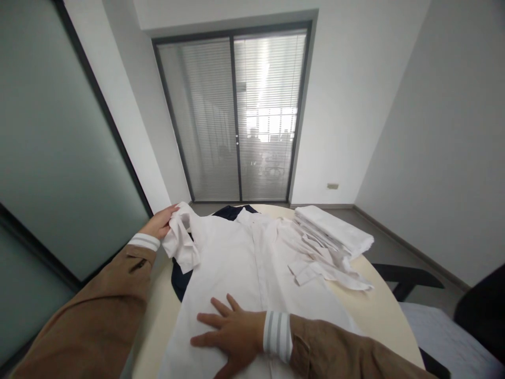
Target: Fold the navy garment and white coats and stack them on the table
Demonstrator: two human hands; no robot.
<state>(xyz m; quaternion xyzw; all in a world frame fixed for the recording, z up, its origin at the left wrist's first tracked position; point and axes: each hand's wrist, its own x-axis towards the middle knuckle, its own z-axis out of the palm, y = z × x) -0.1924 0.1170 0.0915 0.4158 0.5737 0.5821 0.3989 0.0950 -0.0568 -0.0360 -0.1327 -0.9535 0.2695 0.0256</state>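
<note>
A white button-front shirt (pixel 226 258) lies spread over the table, its collar at the far side. My left hand (pixel 161 221) grips the shirt's left-side sleeve near the table's left edge, its fingers closed on the cloth and partly hidden by it. Flat on the lower front of the shirt rests my right hand (pixel 232 334), palm down with the fingers spread. The other sleeve (pixel 331 268) lies loosely crumpled toward the right. Some dark navy cloth (pixel 179 281) shows from beneath the shirt at the left and behind the collar.
Folded white cloth (pixel 331 229) is stacked at the table's far right. The round cream table (pixel 379 310) has a curved edge. A chair with a dark armrest (pixel 408 275) stands close on the right. A frosted glass panel (pixel 67 137) rises at the left; a blind-covered sliding door (pixel 197 121) is behind.
</note>
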